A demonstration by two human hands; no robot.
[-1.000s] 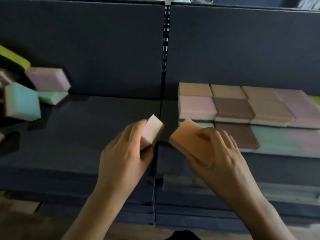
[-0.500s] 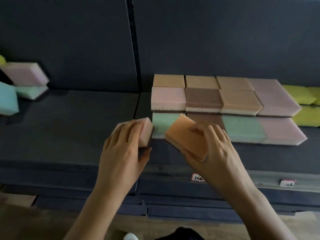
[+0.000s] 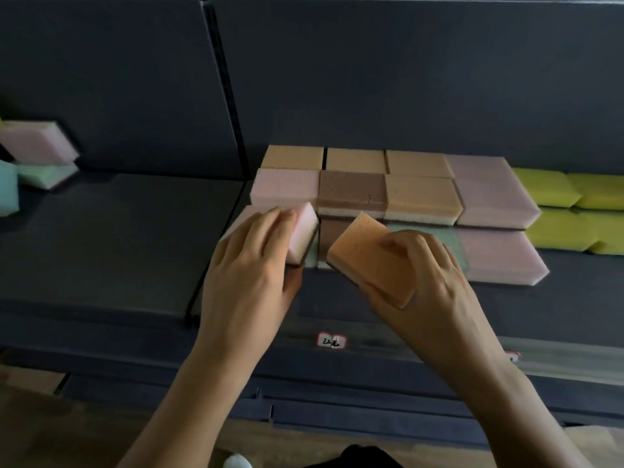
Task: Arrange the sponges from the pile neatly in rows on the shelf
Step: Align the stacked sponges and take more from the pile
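Observation:
My left hand (image 3: 250, 268) grips a pink sponge (image 3: 302, 231) with a dark underside, at the left end of the front row on the dark shelf (image 3: 118, 238). It covers most of a green sponge (image 3: 312, 258) there. My right hand (image 3: 429, 285) holds an orange sponge (image 3: 368, 256), tilted, above the front row. Behind them lie neat rows of sponges (image 3: 418, 190) in orange, pink, brown, green and yellow. The loose pile (image 3: 33, 157) sits at the far left of the shelf.
A dark back panel (image 3: 371, 79) rises behind the shelf, split by a vertical upright (image 3: 226, 96). White price labels (image 3: 332, 340) are fixed on the shelf's front edge. Bare shelf surface lies between the pile and the rows.
Both hands have carried their sponges forward to the front row. The pink sponge has come down over the green sponge at the row's left end. The view has shifted right.

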